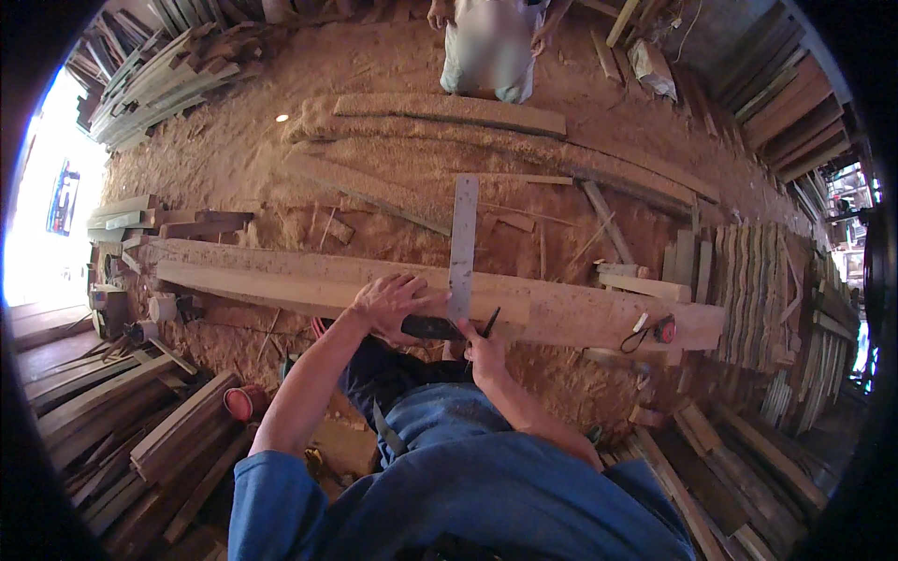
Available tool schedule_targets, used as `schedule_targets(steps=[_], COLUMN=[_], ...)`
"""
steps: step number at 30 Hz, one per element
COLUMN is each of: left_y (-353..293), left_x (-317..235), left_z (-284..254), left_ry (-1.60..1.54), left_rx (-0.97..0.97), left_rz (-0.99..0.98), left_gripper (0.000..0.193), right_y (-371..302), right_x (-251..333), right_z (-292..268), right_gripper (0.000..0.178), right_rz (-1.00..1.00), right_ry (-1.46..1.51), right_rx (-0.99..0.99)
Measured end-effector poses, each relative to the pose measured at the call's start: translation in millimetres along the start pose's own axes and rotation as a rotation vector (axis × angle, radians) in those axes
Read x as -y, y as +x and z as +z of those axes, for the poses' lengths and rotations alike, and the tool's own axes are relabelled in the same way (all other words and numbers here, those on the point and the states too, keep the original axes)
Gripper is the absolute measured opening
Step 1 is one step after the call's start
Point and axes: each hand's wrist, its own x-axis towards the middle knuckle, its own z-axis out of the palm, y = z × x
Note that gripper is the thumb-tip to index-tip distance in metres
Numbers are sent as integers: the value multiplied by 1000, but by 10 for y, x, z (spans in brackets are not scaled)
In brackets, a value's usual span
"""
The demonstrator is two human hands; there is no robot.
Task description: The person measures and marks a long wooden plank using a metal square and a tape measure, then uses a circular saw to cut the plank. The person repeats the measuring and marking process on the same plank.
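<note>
A long pale wooden beam (580, 309) lies crosswise in front of me. Across its top rests a try square, its metal blade (463, 234) pointing away from me and its dark stock (430, 327) along the near edge. My left hand (393, 304) is pressed over the beam and the square near its corner, holding it there; its grip underneath is partly hidden. Right of the stock, my right hand (485, 355) is closed on a dark pencil (493, 321), tip up by the beam's near edge.
A red and black tape measure (664, 329) sits on the beam's right part. Sawdust-covered boards (449, 112) lie beyond it, where another person (491, 47) is. Stacked planks (168, 84) stand at the far left, more timber (739, 458) at the near right. A red tin (245, 403) is at my left.
</note>
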Motion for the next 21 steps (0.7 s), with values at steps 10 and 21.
schedule_targets(steps=[10, 21], left_y=[55, 82], left_x=[-123, -143], left_z=[17, -37], left_ry=[-26, -33], left_rx=[-178, -41], left_rz=[48, -33], left_gripper=[106, 101], right_y=[32, 13], right_x=[-75, 62], right_z=[-104, -64], right_gripper=[24, 21], right_rz=[4, 1], right_ry=[10, -3], right_rx=[-58, -50])
